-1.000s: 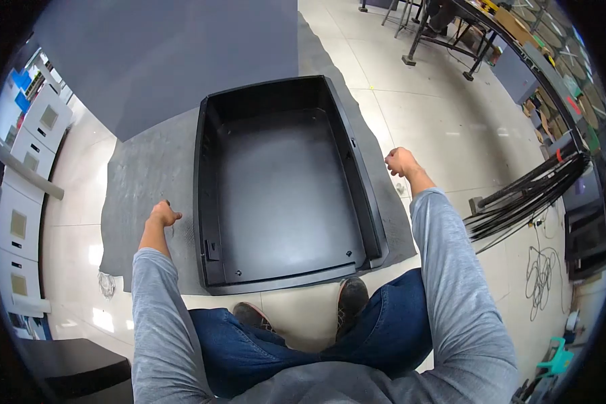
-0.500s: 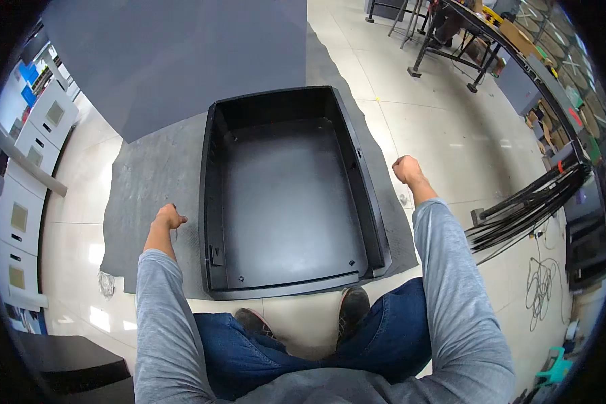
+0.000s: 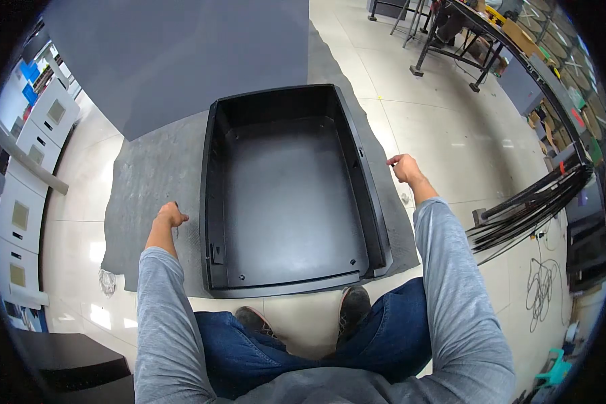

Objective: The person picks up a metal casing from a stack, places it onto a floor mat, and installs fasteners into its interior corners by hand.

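A large black tray-like shell (image 3: 283,288) with raised walls lies on a grey mat (image 3: 148,182) at my feet, its hollow side up. Left of the shell, my left hand (image 3: 171,215) hovers apart from it with curled fingers and the thumb toward the shell. Past the right wall is my right hand (image 3: 405,168), also apart from the shell. Its fingers are closed, the index finger reaching a little forward, with a small dark spot at the tip. What either hand holds, if anything, is too small or hidden to name.
A big grey panel (image 3: 195,60) stands behind the shell. To the right are a black metal frame (image 3: 498,209) with bundled dark rods, and a loose cable (image 3: 542,289) on the floor. White cabinets (image 3: 23,209) line the left. A person sits by a workbench (image 3: 461,47) far right.
My right hand has turned slightly, and its index finger now points more toward the shell. My left hand and the shell stay nearly where they were.
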Demonstrator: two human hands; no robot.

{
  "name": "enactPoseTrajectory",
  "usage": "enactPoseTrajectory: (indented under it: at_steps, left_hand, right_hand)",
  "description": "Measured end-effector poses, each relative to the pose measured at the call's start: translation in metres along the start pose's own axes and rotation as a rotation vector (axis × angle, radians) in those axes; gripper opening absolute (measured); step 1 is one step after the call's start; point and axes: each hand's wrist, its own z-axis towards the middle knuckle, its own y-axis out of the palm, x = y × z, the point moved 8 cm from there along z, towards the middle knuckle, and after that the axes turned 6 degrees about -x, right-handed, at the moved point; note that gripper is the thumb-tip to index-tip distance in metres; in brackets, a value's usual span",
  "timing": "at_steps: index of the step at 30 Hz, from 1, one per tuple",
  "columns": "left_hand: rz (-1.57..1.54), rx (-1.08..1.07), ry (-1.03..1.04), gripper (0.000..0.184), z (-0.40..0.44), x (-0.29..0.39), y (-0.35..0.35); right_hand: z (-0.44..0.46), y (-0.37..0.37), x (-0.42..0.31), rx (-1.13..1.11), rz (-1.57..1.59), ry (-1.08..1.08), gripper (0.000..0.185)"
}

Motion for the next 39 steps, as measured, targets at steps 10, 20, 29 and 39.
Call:
enactPoseTrajectory:
  at_steps: [10, 20, 29, 39]
  left_hand:
    - [0.013, -0.018, 0.001, 0.069, 0.003, 0.002, 0.006]
    - [0.014, -0.022, 0.008, 0.069, -0.002, 0.005, 0.004]
    - [0.040, -0.003, 0.021, 0.066, 0.000, 0.007, 0.002]
    - [0.092, -0.009, 0.083, 0.054, 0.009, 0.010, 0.005]
  right_hand:
    - [0.011, 0.006, 0.015, -0.056, -0.096, 0.052, 0.027]
    - [0.017, 0.010, 0.010, 0.034, 0.046, 0.045, 0.027]
    - [0.019, 0.009, 0.012, 0.038, -0.003, -0.003, 0.031]
    - [0.038, 0.011, 0.030, 0.117, -0.268, -0.075, 0.035]
